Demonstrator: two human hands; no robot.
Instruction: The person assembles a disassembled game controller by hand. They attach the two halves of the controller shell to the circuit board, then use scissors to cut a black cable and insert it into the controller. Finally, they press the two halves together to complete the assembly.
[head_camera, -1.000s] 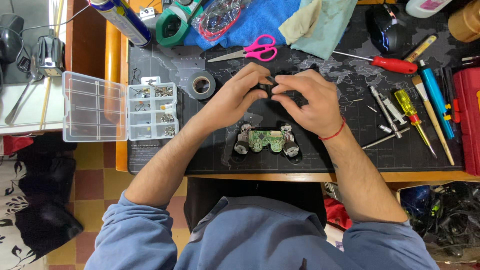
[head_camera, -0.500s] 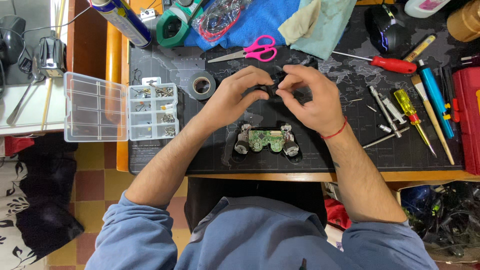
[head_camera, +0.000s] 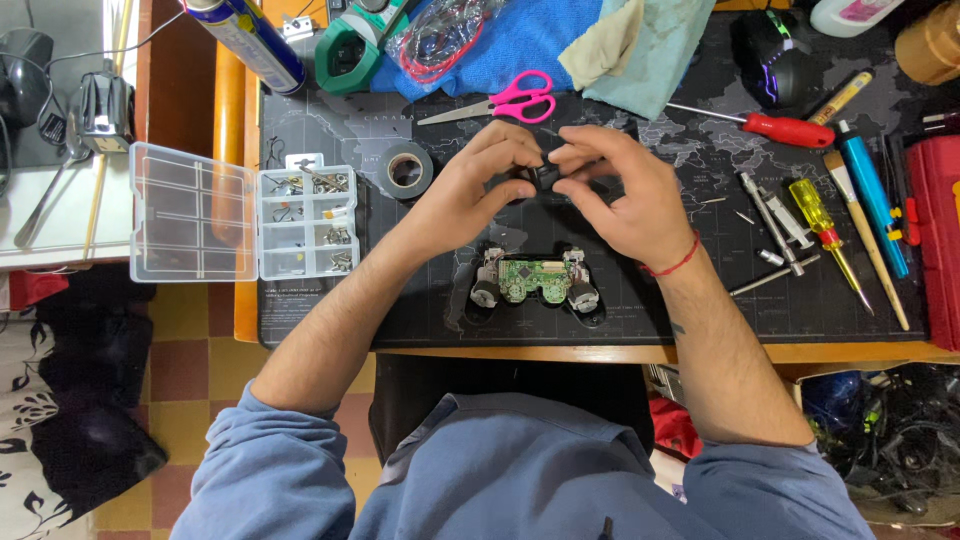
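Hands barely moved since half a second ago; left hand (head_camera: 465, 185) and right hand (head_camera: 625, 195) both still pinch a small black part (head_camera: 545, 177) above the bench (head_camera: 700, 300); opened controller board (head_camera: 535, 283) lies just below; pink scissors (head_camera: 500, 102), tape roll (head_camera: 405, 170), screw organiser (head_camera: 300, 222) nearby (part mostly hidden by fingers).

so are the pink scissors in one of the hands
No, the pink scissors lie on the mat beyond both hands, which pinch a small black part.
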